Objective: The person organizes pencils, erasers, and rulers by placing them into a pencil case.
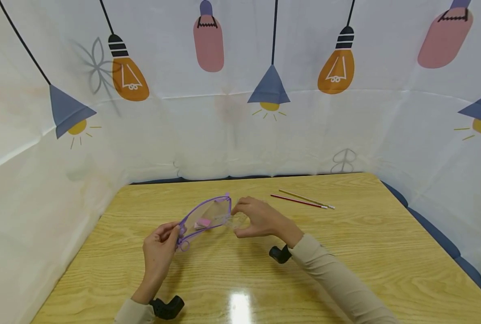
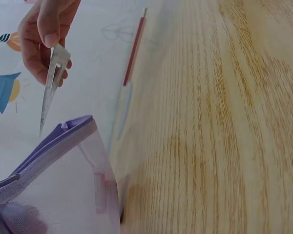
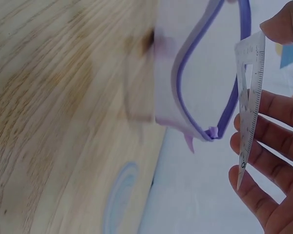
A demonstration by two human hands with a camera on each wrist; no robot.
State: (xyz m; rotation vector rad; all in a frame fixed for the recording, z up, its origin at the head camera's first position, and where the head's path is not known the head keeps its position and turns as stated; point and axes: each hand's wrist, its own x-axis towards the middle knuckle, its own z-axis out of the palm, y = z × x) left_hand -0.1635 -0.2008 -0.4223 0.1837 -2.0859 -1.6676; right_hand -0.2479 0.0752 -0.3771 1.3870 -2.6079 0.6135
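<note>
My left hand [image 1: 160, 245] grips one end of a purple-edged mesh zip pouch [image 1: 212, 210], its zipped mouth parted. A pink and white eraser [image 1: 202, 223] shows through the mesh. Between the thumb and fingers of my right hand [image 1: 262, 219] is a clear triangular set square [image 3: 250, 105] with ruler markings along its edge. In the left wrist view the set square [image 2: 52, 87] points its narrow tip down, close above the mouth of the pouch [image 2: 63, 170].
A red pencil [image 1: 297, 201] and a gold pencil [image 1: 305, 197] lie on the wooden table [image 1: 345, 270] toward the back right. A clear curved piece, like a protractor [image 3: 121, 197], lies on the tabletop. Printed cloth [image 1: 232, 135] hangs behind the table.
</note>
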